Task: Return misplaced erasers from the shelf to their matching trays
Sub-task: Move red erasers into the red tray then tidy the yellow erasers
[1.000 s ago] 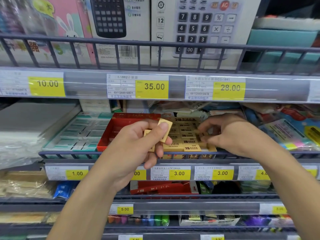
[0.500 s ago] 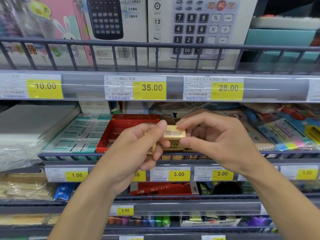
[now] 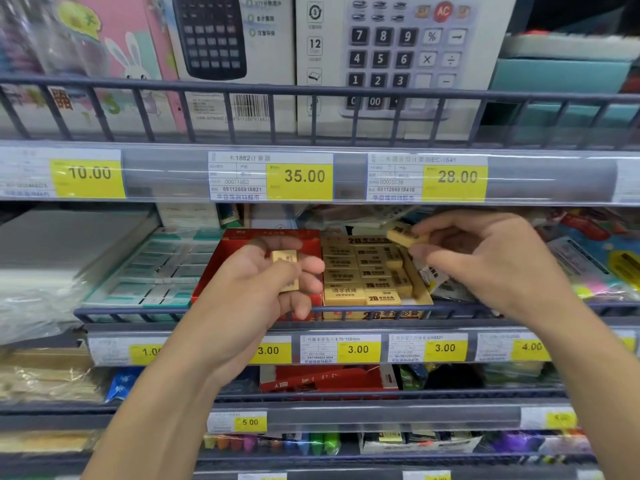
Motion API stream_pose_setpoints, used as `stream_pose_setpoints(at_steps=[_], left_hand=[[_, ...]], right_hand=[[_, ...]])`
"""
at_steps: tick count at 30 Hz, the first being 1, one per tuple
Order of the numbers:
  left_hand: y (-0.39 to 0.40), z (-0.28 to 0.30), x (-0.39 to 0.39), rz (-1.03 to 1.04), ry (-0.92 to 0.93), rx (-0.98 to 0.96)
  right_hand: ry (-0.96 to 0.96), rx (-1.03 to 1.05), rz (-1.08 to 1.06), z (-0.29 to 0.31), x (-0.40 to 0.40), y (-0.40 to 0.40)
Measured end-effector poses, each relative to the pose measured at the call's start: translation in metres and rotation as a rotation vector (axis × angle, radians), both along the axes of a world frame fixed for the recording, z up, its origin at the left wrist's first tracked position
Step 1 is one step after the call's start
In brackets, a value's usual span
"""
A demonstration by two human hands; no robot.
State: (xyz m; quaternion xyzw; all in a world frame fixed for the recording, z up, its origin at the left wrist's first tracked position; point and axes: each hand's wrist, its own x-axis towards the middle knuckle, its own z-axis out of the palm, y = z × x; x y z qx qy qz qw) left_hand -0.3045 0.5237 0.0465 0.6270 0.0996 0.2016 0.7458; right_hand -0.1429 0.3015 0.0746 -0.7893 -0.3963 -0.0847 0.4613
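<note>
Apart now, both hands pinch one tan eraser each: right hand [image 3: 485, 261] eraser [image 3: 403, 236], left hand [image 3: 256, 285] eraser [image 3: 285, 268].

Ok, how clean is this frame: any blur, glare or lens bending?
Head view: right hand and its eraser are motion-smeared; the left hand's eraser is soft too; price tags stay legible under faint streak glare; shelf rails bow from the wide lens; lighting is even.

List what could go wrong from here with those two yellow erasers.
The right hand pinches a yellow eraser by its end above the yellow tray; it may slip behind the rows. The left hand holds another eraser in front of the red tray, so it might land in the wrong one.
</note>
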Motion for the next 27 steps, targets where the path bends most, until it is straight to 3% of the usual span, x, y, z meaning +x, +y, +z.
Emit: stream_pose_setpoints(at_steps=[9,19,27], left_hand=[[0.002,0.002,0.001,-0.046,0.001,0.148],[0.001,0.001,0.0,0.012,0.023,0.202],[-0.003,0.004,-0.002,-0.052,0.046,0.155]], right_hand=[[-0.035,-0.472,-0.204,-0.008,0.007,0.008],[-0.154,-0.672,-0.195,-0.01,0.008,0.018],[-0.158,-0.665,-0.209,-0.014,0.009,0.022]])
